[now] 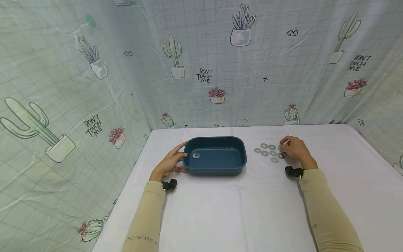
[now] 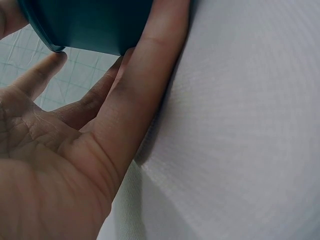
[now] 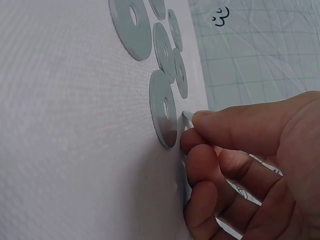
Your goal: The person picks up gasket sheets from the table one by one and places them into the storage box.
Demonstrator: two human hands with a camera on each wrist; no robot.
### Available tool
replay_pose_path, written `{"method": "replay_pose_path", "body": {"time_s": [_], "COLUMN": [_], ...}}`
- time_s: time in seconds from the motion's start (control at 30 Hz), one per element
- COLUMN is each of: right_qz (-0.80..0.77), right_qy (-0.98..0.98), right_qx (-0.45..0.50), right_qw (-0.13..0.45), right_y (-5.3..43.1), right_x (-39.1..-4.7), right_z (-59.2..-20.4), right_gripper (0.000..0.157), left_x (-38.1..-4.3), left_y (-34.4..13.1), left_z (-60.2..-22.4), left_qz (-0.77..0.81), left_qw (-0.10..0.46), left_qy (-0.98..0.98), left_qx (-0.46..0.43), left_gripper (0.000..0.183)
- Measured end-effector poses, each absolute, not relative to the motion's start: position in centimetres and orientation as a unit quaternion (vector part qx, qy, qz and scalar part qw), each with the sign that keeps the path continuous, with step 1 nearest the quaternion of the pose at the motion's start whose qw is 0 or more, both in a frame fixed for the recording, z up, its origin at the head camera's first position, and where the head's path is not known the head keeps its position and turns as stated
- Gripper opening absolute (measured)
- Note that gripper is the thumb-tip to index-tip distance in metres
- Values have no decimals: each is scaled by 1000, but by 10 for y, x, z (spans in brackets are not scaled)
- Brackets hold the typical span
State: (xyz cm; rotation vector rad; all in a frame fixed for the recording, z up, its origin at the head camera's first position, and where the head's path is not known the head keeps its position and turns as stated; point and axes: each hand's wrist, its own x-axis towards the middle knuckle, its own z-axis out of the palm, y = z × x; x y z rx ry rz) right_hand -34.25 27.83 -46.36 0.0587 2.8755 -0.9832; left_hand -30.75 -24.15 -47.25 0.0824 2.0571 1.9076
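A dark blue rectangular container [image 1: 214, 172] stands on the table, with one flat metal washer [image 1: 196, 155] lying inside near its left end. My left hand [image 1: 171, 161] holds that left end, its fingers spread along the outside wall; in the left wrist view the fingers [image 2: 132, 85] lie against the container [image 2: 95, 27]. To the container's right, several grey washers [image 1: 264, 153] lie flat in a loose group. At the group's right side my right hand [image 1: 295, 149] pinches a washer [image 3: 187, 115] between thumb and fingertips, most of it hidden by the fingers. Another washer [image 3: 162, 112] lies just beside them.
White cloth [image 1: 207, 213] covers the table. A curtain [image 1: 195, 101] printed with cacti hangs behind the table's back edge and along the left side. Each wrist carries a small black camera, such as the left camera [image 1: 170, 184].
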Motion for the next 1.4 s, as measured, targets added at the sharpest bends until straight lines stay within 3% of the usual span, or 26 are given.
{"method": "replay_pose_path", "body": {"time_s": [0.6,1.4], "right_qz": [-351,-402], "right_qy": [934,913], "right_qx": [65,56], "right_qw": [23,-37], "right_y": [280,272], "right_x": [-346,-340], "right_z": [-464,-448], "right_gripper": [36,35], "left_x": [-307,-304], "left_y": [-242,-242], "left_z": [-474,-472], "left_qz": [668,667], "left_qw": [166,167], "left_qy": [725,725], "left_qx": [30,31], "left_gripper": [61,62]}}
